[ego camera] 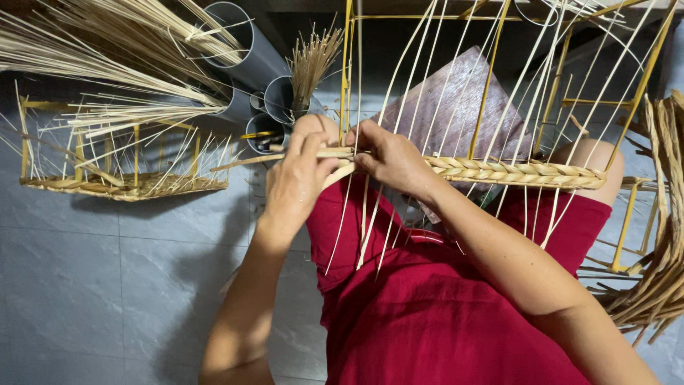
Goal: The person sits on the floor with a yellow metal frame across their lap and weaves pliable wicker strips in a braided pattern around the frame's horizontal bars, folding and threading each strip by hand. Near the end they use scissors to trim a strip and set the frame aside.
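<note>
Left hand [299, 175] pinches flat straw strips [335, 152] at the braid's loose end. Right hand [392, 160], touching it, pinches the same strips. Woven braid [513, 172] runs rightward from the right hand along the yellow frame [488, 78].

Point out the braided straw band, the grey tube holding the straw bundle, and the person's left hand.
Braided straw band [520, 172], head view: middle of the finished braid.
Grey tube [276, 100], head view: its open rim.
Left hand [296, 182], head view: back of the hand, gripping straw strands.
</note>
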Available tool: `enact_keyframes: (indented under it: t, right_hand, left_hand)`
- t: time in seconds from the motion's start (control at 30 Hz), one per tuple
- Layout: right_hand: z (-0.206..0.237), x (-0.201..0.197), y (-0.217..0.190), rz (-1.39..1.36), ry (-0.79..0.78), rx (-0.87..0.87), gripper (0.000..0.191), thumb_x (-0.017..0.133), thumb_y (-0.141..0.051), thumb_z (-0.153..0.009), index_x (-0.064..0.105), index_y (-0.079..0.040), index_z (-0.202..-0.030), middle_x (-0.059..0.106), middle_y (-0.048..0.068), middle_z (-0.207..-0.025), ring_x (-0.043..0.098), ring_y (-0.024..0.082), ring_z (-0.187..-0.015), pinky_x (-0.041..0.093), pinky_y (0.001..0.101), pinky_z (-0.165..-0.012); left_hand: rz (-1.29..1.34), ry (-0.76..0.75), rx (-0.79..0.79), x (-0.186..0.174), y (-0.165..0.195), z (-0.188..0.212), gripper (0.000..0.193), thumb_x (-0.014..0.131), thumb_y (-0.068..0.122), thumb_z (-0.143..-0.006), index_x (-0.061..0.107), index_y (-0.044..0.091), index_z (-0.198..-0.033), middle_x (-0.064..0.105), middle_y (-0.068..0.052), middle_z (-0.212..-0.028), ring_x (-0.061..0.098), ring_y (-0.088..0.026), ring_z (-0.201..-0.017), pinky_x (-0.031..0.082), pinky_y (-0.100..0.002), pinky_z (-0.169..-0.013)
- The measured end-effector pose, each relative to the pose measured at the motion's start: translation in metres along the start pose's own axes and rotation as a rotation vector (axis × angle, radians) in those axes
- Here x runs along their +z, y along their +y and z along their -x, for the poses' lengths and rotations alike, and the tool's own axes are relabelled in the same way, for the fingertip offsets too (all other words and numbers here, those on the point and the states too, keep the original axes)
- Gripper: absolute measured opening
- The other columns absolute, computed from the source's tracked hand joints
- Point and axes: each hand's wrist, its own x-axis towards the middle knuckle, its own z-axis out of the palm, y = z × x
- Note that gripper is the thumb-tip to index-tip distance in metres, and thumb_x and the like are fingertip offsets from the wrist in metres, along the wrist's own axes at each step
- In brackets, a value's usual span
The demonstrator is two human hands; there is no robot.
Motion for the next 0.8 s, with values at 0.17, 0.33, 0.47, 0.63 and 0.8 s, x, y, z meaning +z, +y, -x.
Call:
enact_keyframes:
  t: [0.17,0.33,0.47,0.63,0.8]
  right_hand:
    - [-0.002,0.008,0.003,-0.3,0.065,0.148,0.005,0.065,-0.005,-0.098,0.061,-0.008,-0.099,0.075,0.002,-0.088,0.075,0.009,-0.082,0.064,0.0246,-0.07]
    - [-0.005,0.012,0.009,-0.413,0.099,0.185,0.007,0.067,0.0,-0.095,0.061,-0.004,-0.094,0.073,0.004,-0.086,0.073,0.009,-0.079,0.065,0.0243,-0.067]
    - [-0.007,0.011,0.01,-0.387,0.099,0.213,0.009,0.07,0.0,-0.095,0.061,-0.001,-0.092,0.072,0.006,-0.081,0.07,0.009,-0.074,0.061,0.0254,-0.062]
    - [-0.008,0.009,-0.001,-0.323,0.095,0.231,0.01,0.069,-0.003,-0.094,0.063,-0.002,-0.102,0.07,0.006,-0.081,0.066,0.01,-0.07,0.056,0.0284,-0.056]
    - [-0.005,-0.019,-0.008,-0.269,0.092,0.148,0.021,0.065,-0.011,-0.098,0.062,-0.007,-0.118,0.075,0.003,-0.086,0.071,0.008,-0.075,0.059,0.0247,-0.063]
  left_hand:
    - [0.221,0.121,0.032,0.005,-0.019,0.013,0.01,0.073,0.01,-0.094,0.07,0.006,-0.104,0.062,-0.012,-0.098,0.071,-0.033,-0.087,0.058,-0.045,-0.074]
    - [0.352,0.148,-0.089,0.009,-0.017,0.017,0.013,0.065,0.003,-0.095,0.075,0.009,-0.1,0.062,-0.009,-0.106,0.073,-0.025,-0.085,0.062,-0.037,-0.07]
    - [-0.064,0.04,0.001,-0.013,-0.005,0.023,0.024,0.071,0.0,-0.091,0.08,0.013,-0.109,0.063,-0.01,-0.119,0.07,-0.033,-0.083,0.056,-0.047,-0.075]
    - [0.033,0.07,0.373,-0.021,0.019,0.025,0.069,0.072,0.016,-0.078,0.052,-0.003,-0.141,0.052,-0.019,-0.123,0.063,-0.041,-0.103,0.055,-0.046,-0.081]
    - [-0.185,-0.061,0.391,0.001,0.019,0.008,0.041,0.061,0.003,-0.094,0.06,0.001,-0.135,0.057,-0.015,-0.117,0.068,-0.034,-0.105,0.056,-0.045,-0.086]
